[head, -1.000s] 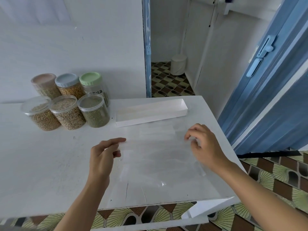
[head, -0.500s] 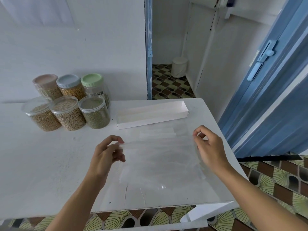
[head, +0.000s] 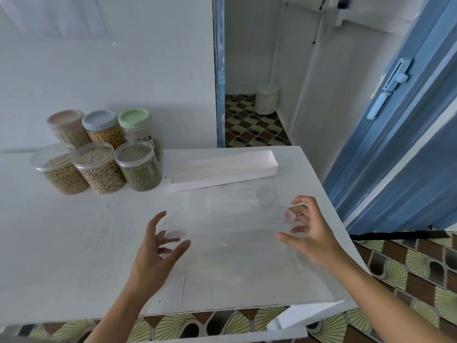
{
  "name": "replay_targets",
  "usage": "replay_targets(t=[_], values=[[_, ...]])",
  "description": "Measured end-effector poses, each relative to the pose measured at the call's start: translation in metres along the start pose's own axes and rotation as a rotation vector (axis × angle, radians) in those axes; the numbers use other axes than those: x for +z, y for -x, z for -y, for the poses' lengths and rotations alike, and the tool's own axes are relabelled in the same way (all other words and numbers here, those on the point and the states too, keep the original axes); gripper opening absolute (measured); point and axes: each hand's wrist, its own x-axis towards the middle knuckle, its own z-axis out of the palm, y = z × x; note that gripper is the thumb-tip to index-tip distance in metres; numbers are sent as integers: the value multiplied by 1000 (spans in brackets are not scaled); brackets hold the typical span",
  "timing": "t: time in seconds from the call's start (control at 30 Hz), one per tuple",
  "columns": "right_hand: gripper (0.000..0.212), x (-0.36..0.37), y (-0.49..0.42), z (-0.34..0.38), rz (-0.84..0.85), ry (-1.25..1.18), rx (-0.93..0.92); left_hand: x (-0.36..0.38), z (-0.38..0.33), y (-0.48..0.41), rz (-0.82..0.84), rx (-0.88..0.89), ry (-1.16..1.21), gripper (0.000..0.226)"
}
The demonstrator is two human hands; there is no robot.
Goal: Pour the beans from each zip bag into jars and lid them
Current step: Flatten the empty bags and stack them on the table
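A clear empty zip bag (head: 230, 226) is stretched between my hands just over the white table (head: 74, 243); it is hard to make out against the surface. My left hand (head: 155, 251) holds its left edge, with fingertips showing blurred through the plastic. My right hand (head: 309, 233) holds its right edge the same way. Six lidded jars of beans stand at the back left: three with clear lids (head: 99, 167) in front, and pink (head: 65, 118), blue (head: 99, 120) and green (head: 133, 117) lids behind.
A long, shallow white cardboard box (head: 222, 173) lies open beyond the bag. The table's right edge (head: 329, 206) runs beside a blue door (head: 395, 144). An open doorway with a patterned floor and a white bin (head: 267, 99) is behind.
Both hands have slid from the bag's far corners toward me along its sides, and their fingers have spread wider. The jars and box have not moved.
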Motion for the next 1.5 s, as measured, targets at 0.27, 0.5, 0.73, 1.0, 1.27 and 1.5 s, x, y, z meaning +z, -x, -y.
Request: replay_targets(t=[0.27, 0.5, 0.73, 1.0, 1.27, 1.5], values=[[61, 6, 3, 5, 22, 301, -116, -8, -17, -5, 113, 85, -143, 82], [37, 6, -5, 8, -120, 58, -214, -5, -35, -10, 132, 172, -173, 76], [56, 5, -5, 13, -126, -49, -193, -9, -46, -14, 60, 101, -11, 82], [58, 7, 2, 14, -136, 118, -275, -6, -48, -17, -88, -83, 153, 46], [60, 12, 0, 10, -128, 177, -293, 0, -47, -11, -128, -82, 77, 59], [54, 15, -2, 2, -246, 332, -245, -3, -48, -11, -77, 160, -174, 71]])
